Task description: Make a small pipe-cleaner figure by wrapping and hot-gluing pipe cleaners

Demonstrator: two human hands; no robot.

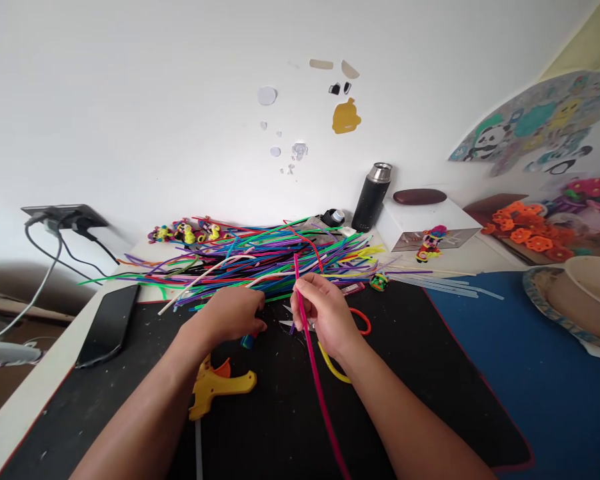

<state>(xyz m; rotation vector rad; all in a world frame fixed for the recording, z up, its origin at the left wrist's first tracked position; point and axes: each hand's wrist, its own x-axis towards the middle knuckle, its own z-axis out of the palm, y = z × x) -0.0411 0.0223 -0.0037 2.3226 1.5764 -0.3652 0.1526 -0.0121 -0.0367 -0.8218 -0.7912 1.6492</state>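
My right hand [325, 313] pinches a long pink pipe cleaner [314, 373] near its upper end. The rest of it hangs down toward the bottom edge. My left hand [233, 312] is curled downward, its fingertips at a small blue-green piece [249, 341] that they partly cover. Scissors [286, 323] with silver blades lie behind my right hand; an orange handle [364, 323] shows beyond my wrist. A yellow glue gun [225, 385] lies by my left forearm, partly hidden. At the back spreads a heap of many-coloured pipe cleaners [240, 263].
A black flask [373, 197] stands beside a white box [427, 223] at the back. Small colourful figures [433, 243] sit near it. A phone [109, 325] lies at the left. A yellow curved piece [334, 367] lies by my right wrist; a bowl [587, 300] stands far right.
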